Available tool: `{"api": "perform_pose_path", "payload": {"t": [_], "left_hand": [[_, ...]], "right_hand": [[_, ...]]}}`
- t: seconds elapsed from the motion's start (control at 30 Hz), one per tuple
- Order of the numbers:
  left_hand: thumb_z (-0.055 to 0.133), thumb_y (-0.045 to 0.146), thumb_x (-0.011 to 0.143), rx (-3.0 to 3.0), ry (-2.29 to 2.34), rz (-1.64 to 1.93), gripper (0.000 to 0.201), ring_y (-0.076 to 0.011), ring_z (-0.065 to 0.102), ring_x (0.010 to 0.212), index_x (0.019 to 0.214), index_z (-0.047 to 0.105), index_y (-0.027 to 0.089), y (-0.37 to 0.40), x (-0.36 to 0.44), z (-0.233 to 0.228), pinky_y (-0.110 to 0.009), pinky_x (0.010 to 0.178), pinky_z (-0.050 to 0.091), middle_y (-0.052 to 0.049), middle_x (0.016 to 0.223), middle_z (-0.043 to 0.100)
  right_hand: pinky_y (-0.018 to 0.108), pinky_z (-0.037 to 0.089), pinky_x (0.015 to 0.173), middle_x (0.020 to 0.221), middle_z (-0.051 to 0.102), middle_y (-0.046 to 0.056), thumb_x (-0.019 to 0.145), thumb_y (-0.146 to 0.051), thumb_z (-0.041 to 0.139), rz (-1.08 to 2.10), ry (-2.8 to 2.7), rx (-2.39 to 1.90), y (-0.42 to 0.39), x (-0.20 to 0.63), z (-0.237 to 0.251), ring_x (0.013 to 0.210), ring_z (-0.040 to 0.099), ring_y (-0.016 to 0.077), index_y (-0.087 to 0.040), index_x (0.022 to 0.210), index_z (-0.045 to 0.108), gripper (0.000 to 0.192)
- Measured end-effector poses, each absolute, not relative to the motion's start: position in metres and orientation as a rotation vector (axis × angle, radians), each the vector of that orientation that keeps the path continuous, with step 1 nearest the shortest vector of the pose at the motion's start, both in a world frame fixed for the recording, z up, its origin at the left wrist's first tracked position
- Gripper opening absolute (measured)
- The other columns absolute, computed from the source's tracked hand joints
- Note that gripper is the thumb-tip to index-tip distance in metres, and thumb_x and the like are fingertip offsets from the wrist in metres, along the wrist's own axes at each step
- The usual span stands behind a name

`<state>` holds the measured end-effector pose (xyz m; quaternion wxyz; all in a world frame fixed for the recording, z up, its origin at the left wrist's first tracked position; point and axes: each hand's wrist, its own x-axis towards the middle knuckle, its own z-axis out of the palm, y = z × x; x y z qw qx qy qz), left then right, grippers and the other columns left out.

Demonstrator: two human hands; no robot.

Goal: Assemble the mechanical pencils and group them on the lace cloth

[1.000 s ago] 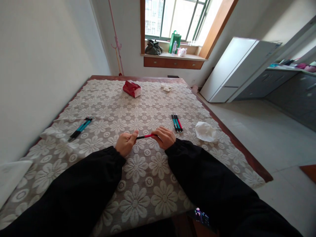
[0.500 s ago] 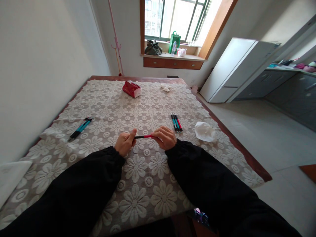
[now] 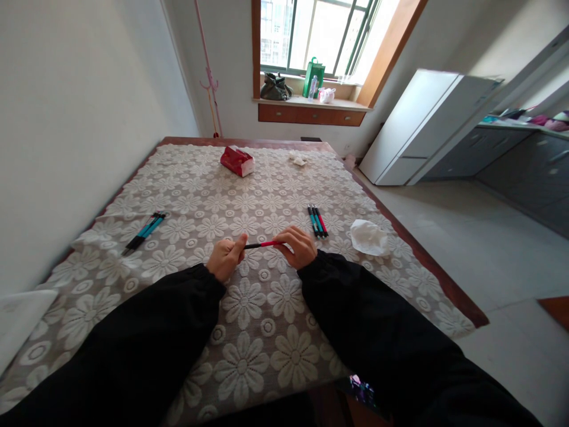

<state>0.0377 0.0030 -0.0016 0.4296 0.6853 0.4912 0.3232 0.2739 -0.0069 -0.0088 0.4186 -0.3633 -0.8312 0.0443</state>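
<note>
A black and red pen is held level between my two hands, above the flowered tablecloth. My left hand is closed on its black end, thumb along the top. The fingers of my right hand pinch its red end, and hide the tip. Just beyond my right hand lies a row of pens, blue-green and red with black parts. More blue-green and black pens lie together at the left.
A red tissue pack and a crumpled tissue lie toward the far edge. Another crumpled white tissue is right of my right hand. A white sheet covers the near left corner. The wall borders the left side.
The fingers of my right hand have shifted slightly on the pen, and a little more of its red part shows. My left hand stays in place.
</note>
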Motion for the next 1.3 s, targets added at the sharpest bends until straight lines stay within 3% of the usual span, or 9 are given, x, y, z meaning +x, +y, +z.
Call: {"api": "perform_pose_path", "payload": {"t": [0.13,0.27,0.4,0.6,0.7,0.8,0.9,1.17,1.3], "left_hand": [[0.037,0.057,0.096,1.754,1.172,0.826,0.061,-0.0099,0.033,0.042,0.049,0.045,0.019,0.0032,0.0374,-0.0003,-0.025,0.043,0.024,0.002,0.044,0.035],[0.048,0.050,0.093,1.799,1.130,0.871,0.042,-0.0109,0.041,0.049,0.072,0.063,0.017,0.0036,0.0373,-0.0002,-0.024,0.047,0.029,0.002,0.054,0.049],[0.060,0.044,0.084,1.806,1.190,0.901,0.032,-0.0115,0.043,0.051,0.092,0.071,0.016,0.0044,0.0380,-0.0008,-0.024,0.048,0.031,0.000,0.062,0.059],[0.057,0.049,0.088,1.817,1.180,0.884,0.038,-0.0104,0.043,0.050,0.081,0.074,0.016,0.0039,0.0377,0.0010,-0.024,0.048,0.030,0.000,0.060,0.060],[0.045,0.055,0.094,1.771,1.183,0.837,0.058,-0.0099,0.042,0.044,0.058,0.068,0.015,0.0033,0.0366,-0.0005,-0.025,0.047,0.030,0.000,0.047,0.050],[0.039,0.058,0.096,1.693,1.230,0.813,0.067,-0.0095,0.036,0.038,0.049,0.062,0.016,0.0036,0.0362,-0.0020,-0.026,0.045,0.028,0.001,0.039,0.041],[0.042,0.055,0.095,1.730,1.192,0.871,0.059,-0.0104,0.042,0.045,0.060,0.068,0.015,0.0047,0.0365,-0.0008,-0.025,0.048,0.030,0.000,0.046,0.047],[0.063,0.043,0.082,1.796,1.171,0.880,0.033,-0.0098,0.039,0.048,0.094,0.076,0.016,0.0024,0.0395,0.0031,-0.023,0.045,0.028,0.000,0.062,0.062],[0.066,0.042,0.081,1.785,1.195,0.899,0.031,-0.0097,0.040,0.049,0.098,0.077,0.018,0.0027,0.0403,0.0022,-0.023,0.046,0.029,0.000,0.064,0.064]], "right_hand": [[0.034,0.049,0.076,0.085,0.069,0.006,0.097,-0.033,0.056,0.100,-2.080,-0.933,-0.0079,0.2734,-0.0063,0.080,0.059,0.0192,-0.022,0.093,0.065,0.015],[0.032,0.046,0.071,0.076,0.067,0.004,0.099,-0.035,0.050,0.057,-2.097,-1.011,-0.0077,0.2728,-0.0058,0.073,0.057,0.0180,-0.022,0.083,0.065,0.025],[0.030,0.044,0.071,0.073,0.066,0.004,0.101,-0.037,0.046,0.065,-2.104,-1.079,-0.0064,0.2734,-0.0093,0.070,0.056,0.0166,-0.021,0.079,0.063,0.032],[0.028,0.043,0.072,0.076,0.064,0.004,0.100,-0.035,0.048,0.108,-2.117,-1.083,-0.0055,0.2739,-0.0095,0.074,0.057,0.0164,-0.021,0.085,0.062,0.025],[0.029,0.044,0.072,0.079,0.064,0.004,0.100,-0.037,0.050,0.115,-2.128,-0.994,-0.0062,0.2731,-0.0079,0.075,0.056,0.0170,-0.021,0.090,0.061,0.022],[0.028,0.045,0.071,0.081,0.063,0.004,0.098,-0.038,0.054,0.142,-2.126,-0.962,-0.0080,0.2718,-0.0077,0.075,0.056,0.0167,-0.021,0.098,0.059,0.018],[0.028,0.045,0.068,0.082,0.062,0.003,0.096,-0.039,0.056,0.154,-2.121,-0.984,-0.0098,0.2711,-0.0084,0.072,0.056,0.0161,-0.021,0.103,0.056,0.019],[0.026,0.043,0.068,0.072,0.061,0.003,0.102,-0.036,0.044,0.107,-2.118,-1.130,-0.0070,0.2734,-0.0108,0.068,0.056,0.0150,-0.020,0.086,0.062,0.028],[0.026,0.042,0.067,0.081,0.065,0.003,0.097,-0.040,0.054,0.155,-2.125,-1.183,-0.0078,0.2722,-0.0124,0.071,0.059,0.0151,-0.020,0.100,0.060,0.022]]}}
